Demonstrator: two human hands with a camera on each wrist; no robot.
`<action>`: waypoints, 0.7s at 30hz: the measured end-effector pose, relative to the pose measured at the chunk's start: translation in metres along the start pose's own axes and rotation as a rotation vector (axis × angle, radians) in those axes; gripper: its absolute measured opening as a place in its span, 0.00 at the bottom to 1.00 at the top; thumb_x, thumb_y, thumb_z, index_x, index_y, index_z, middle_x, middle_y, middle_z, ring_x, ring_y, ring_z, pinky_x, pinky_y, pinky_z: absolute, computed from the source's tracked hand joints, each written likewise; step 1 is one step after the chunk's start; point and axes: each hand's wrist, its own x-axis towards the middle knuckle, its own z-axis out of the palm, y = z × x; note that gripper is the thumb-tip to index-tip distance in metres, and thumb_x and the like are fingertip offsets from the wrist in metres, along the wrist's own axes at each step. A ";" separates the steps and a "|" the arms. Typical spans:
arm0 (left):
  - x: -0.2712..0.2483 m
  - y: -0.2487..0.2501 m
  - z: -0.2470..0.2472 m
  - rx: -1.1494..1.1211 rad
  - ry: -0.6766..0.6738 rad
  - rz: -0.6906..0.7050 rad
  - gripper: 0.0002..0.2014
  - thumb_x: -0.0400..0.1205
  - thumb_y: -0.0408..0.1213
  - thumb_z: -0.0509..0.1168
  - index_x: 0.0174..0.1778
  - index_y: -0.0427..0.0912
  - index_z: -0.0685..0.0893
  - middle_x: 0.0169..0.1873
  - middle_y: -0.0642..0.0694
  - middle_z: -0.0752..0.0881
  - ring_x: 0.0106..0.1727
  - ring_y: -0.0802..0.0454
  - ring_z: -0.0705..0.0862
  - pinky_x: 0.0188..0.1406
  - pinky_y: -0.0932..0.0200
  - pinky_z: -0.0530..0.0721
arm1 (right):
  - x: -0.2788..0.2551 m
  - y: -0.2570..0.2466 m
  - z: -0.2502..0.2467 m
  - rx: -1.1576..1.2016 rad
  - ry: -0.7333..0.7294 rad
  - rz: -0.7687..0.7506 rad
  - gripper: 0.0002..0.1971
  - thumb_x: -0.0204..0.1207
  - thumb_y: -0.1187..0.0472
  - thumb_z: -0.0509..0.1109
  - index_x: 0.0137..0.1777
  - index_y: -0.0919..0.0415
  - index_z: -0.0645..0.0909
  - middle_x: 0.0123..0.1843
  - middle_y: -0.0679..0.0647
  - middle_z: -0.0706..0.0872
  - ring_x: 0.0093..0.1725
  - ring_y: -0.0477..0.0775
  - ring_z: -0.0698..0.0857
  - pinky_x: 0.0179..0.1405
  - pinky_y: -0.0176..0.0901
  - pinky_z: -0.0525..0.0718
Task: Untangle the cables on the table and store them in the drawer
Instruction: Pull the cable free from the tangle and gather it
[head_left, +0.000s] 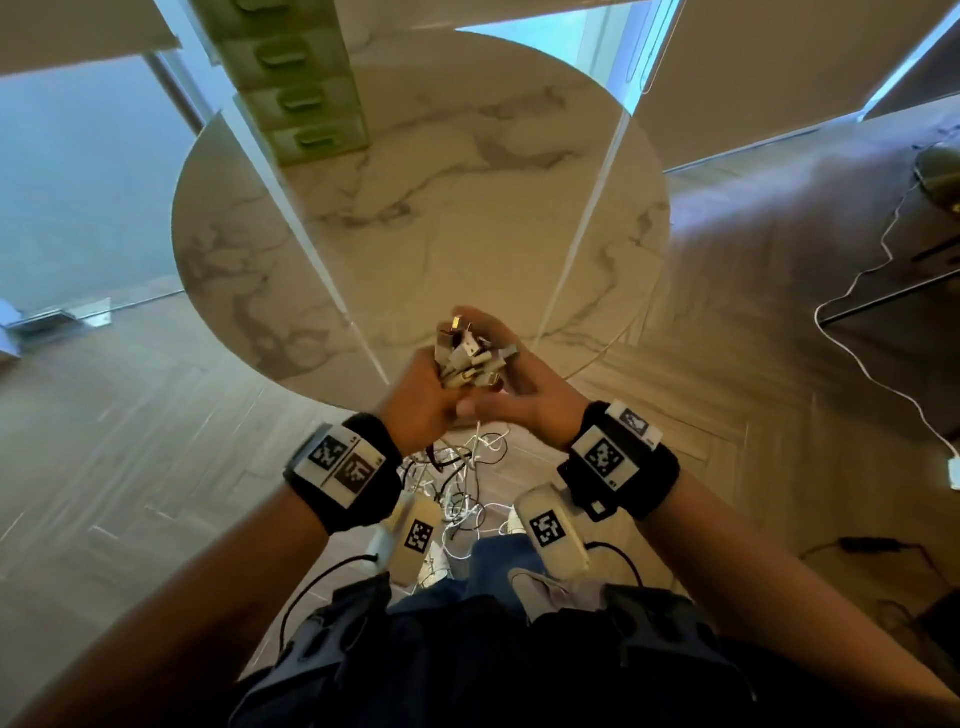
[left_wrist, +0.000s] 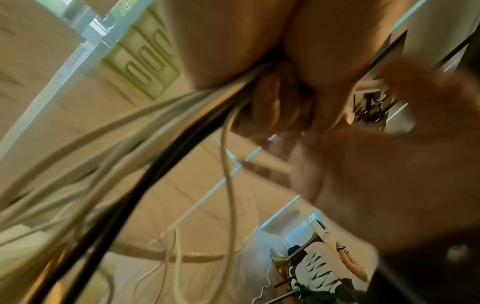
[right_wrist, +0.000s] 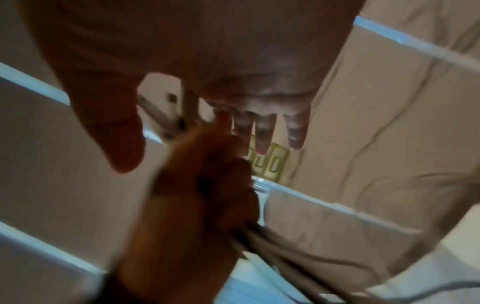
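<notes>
Cables (head_left: 470, 358) bunched in left hand (head_left: 423, 400)

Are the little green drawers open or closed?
Closed: on the green drawer unit every drawer front that shows sits flush, none pulled out.

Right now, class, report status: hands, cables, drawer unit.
Left hand grips cable bundle, plug ends up. Right hand open, fingers straight beside the plugs. Cords dangle below the table. Green drawer unit at far edge, drawers shut.
</notes>
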 end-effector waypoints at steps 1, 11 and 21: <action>-0.002 -0.002 0.003 -0.038 0.013 -0.022 0.06 0.71 0.36 0.72 0.42 0.46 0.85 0.38 0.46 0.87 0.39 0.61 0.86 0.42 0.64 0.83 | 0.004 -0.008 0.003 0.030 -0.003 -0.034 0.38 0.67 0.64 0.72 0.77 0.59 0.59 0.70 0.51 0.75 0.70 0.46 0.75 0.72 0.42 0.72; -0.010 0.004 0.002 -0.172 0.082 0.038 0.14 0.71 0.22 0.68 0.37 0.49 0.82 0.31 0.56 0.84 0.34 0.69 0.84 0.35 0.74 0.79 | 0.014 -0.022 0.014 -0.360 0.031 -0.194 0.25 0.74 0.49 0.64 0.71 0.52 0.71 0.69 0.52 0.79 0.67 0.46 0.78 0.69 0.50 0.76; 0.000 0.047 -0.019 -0.379 0.193 0.173 0.08 0.72 0.36 0.72 0.34 0.47 0.79 0.24 0.49 0.75 0.23 0.57 0.73 0.24 0.64 0.74 | 0.006 0.000 0.022 -0.162 -0.202 0.053 0.04 0.80 0.59 0.59 0.45 0.57 0.73 0.34 0.50 0.77 0.33 0.42 0.78 0.39 0.38 0.78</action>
